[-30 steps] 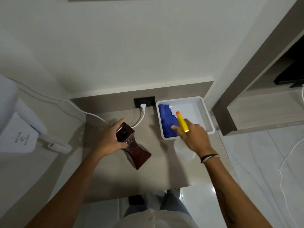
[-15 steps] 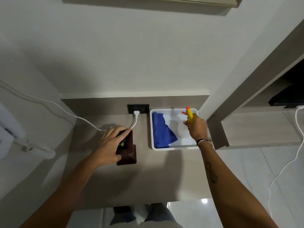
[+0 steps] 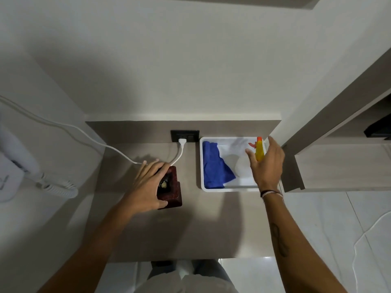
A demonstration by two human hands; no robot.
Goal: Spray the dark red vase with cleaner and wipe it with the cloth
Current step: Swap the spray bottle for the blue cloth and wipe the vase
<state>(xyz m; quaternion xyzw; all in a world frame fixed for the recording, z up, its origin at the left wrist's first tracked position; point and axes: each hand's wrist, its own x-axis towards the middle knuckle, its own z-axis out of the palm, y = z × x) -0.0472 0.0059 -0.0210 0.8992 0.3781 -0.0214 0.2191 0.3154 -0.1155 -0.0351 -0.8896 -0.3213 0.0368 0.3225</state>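
The dark red vase [image 3: 174, 193] stands upright on the grey counter [image 3: 190, 229], left of centre. My left hand [image 3: 146, 187] grips it from the left, fingers over its mouth and thumb at its base. In the white tray [image 3: 201, 166] at the back right lies the blue cloth [image 3: 214, 168], on the tray's left side. The spray bottle [image 3: 259, 150], with a yellow head, orange nozzle and translucent body, stands at the tray's right side. My right hand [image 3: 267, 166] hovers around the bottle with fingers spread and does not clasp it.
A black wall socket [image 3: 185, 135] with a white plug and cable [image 3: 118, 150] sits behind the vase. A white wall unit with a coiled cord [image 3: 57, 188] hangs at the left. A wooden shelf unit [image 3: 338, 166] borders the tray on the right.
The vase went from tilted to upright under my left hand. My right hand carried the spray bottle into the tray, then spread its fingers off it.
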